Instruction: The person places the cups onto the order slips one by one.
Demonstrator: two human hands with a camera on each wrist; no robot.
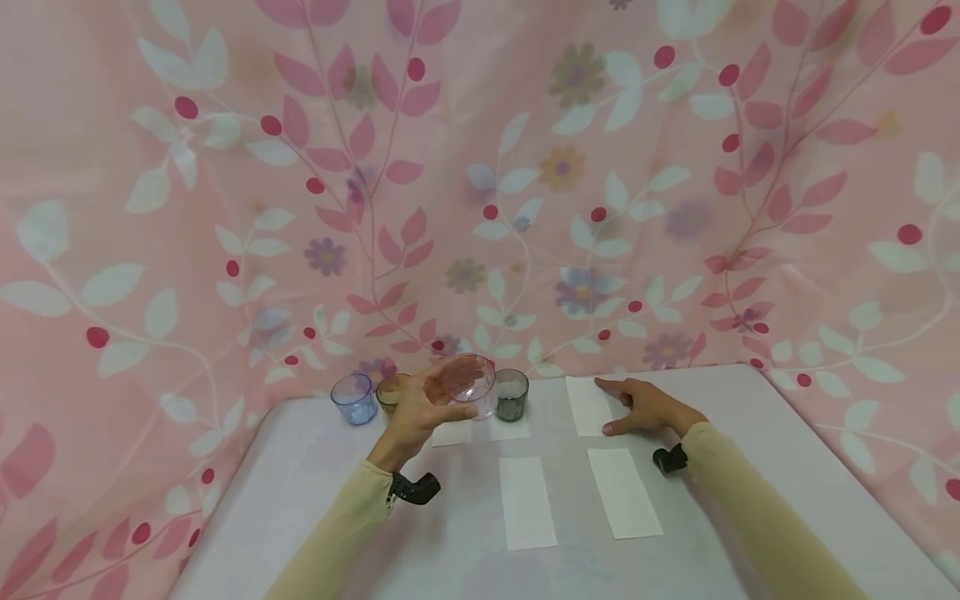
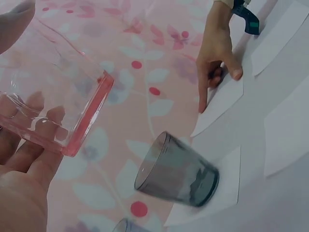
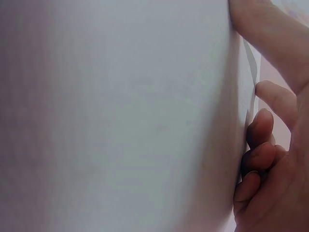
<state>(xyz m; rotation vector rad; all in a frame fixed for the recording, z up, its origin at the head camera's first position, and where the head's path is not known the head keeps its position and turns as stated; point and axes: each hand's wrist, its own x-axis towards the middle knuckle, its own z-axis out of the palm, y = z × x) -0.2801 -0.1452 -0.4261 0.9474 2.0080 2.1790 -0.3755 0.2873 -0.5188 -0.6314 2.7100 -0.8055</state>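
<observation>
My left hand (image 1: 417, 414) grips a clear pink-tinted glass (image 1: 482, 392) and holds it up off the table. In the left wrist view the glass (image 2: 84, 108) is tilted, with fingers around its side and the thumb at the top. My right hand (image 1: 647, 407) is at a white paper strip (image 1: 587, 406) at the back of the table, index finger and thumb stretched out to its edge and the other fingers bent. A grey glass (image 1: 512, 397) stands on another paper strip (image 1: 510, 430), just right of the pink glass.
A blue glass (image 1: 355, 402) and an amber glass (image 1: 387, 390), partly hidden by my left hand, stand at the back left. Two more paper strips lie nearer, one in the middle (image 1: 527, 504) and one at right (image 1: 626, 493). A flowered pink curtain (image 1: 480, 183) hangs behind the table.
</observation>
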